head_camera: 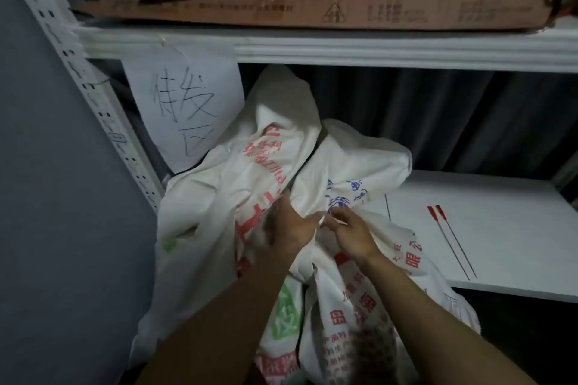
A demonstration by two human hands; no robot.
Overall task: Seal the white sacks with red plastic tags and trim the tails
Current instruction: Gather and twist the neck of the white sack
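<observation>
The left hand (287, 228) clutches bunched cloth of the crumpled white sacks (219, 184), and the right hand (350, 236) pinches a fold beside it. The sacks, printed in red, green and blue, slump on the shelf (516, 228). Right of them lie two red plastic tags (450, 241).

Head-worn view looks down, close over the white sacks (203, 197).

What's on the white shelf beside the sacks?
Two red tags lie side by side on the shelf, right of the sacks. Anything under the sacks is hidden.
</observation>
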